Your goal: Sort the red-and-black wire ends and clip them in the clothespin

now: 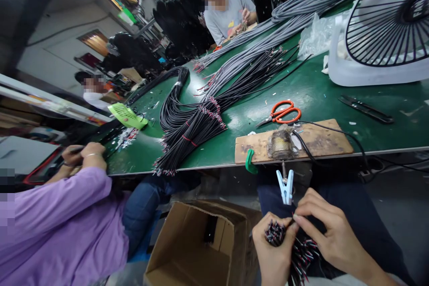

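My left hand (276, 246) is wrapped round a bundle of black cables (275, 233), whose ends show red and white wires. Thumb and forefinger of my right hand (323, 223) pinch a thin wire end, partly red, beside my left thumb. More cable ends (303, 254) fan out below, between the two hands. Just above my hands, a light blue clothespin (284, 187) hangs on the shaft of a small motor (281, 144). That motor is fixed to a wooden board (328, 138) at the table edge, with a green clamp (250, 161) at its left.
On the green table (248, 123) lie orange-handled scissors (283, 112), black snips (365, 108), black cable bundles (191, 138) and grey cables (254, 51). A fan (342, 71) stands at right. A cardboard box (187, 241) sits below; a purple-sleeved person (67, 219) works at left.
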Demonstrator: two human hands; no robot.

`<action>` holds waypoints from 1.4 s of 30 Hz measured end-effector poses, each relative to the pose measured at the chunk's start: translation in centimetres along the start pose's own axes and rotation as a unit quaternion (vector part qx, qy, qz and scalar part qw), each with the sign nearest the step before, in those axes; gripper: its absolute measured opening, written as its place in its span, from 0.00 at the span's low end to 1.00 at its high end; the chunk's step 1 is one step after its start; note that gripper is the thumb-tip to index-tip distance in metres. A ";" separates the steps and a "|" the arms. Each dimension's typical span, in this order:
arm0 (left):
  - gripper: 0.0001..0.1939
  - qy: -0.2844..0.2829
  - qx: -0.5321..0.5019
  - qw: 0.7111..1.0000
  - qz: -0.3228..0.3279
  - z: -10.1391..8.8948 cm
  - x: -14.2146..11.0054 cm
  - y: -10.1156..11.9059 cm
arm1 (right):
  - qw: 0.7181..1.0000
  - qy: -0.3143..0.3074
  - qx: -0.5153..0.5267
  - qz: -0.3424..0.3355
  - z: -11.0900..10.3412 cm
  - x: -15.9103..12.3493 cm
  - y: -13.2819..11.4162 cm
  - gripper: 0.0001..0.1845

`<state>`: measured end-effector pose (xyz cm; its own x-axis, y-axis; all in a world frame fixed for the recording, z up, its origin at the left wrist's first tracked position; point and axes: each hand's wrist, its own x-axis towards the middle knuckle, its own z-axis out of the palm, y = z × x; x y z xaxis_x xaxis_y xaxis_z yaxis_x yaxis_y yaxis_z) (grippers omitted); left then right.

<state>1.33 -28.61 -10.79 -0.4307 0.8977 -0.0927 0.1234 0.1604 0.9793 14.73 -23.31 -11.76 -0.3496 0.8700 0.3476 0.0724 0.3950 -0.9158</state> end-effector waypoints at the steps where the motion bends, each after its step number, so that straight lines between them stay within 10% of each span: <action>1: 0.08 -0.007 0.006 1.000 -0.004 0.0 0.1 0.1 | 1.000 0.012 -0.011 -0.015 0.3 -0.1 0.1 0.07; 8: 0.10 0.008 -0.007 1.000 0.013 0.0 -0.1 0.6 | 0.993 0.097 -0.019 -0.069 1.3 0.0 0.7 0.10; 22: 0.07 0.013 -0.007 1.000 0.019 -0.1 0.1 1.0 | 0.997 0.061 0.019 -0.038 -0.2 0.9 0.2 0.08; 31: 0.08 0.001 -0.035 0.999 0.009 -0.3 0.2 0.9 | 0.985 -0.023 0.129 0.112 -0.5 0.6 0.9 0.04; 36: 0.15 0.058 -0.028 0.997 -0.053 -0.6 0.0 -0.5 | 0.996 0.053 0.059 0.033 -0.1 0.7 0.4 0.10; 42: 0.15 -0.078 -0.080 0.993 -0.030 -1.2 0.9 0.1 | 0.939 -0.064 0.303 0.148 0.3 0.5 1.3 0.16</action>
<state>-0.12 -28.28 -10.60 -0.2885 0.9429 -0.1666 -0.0479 0.1595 0.9860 14.41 -22.45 -12.87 -0.5095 0.8577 0.0687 -0.3480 -0.1324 -0.9281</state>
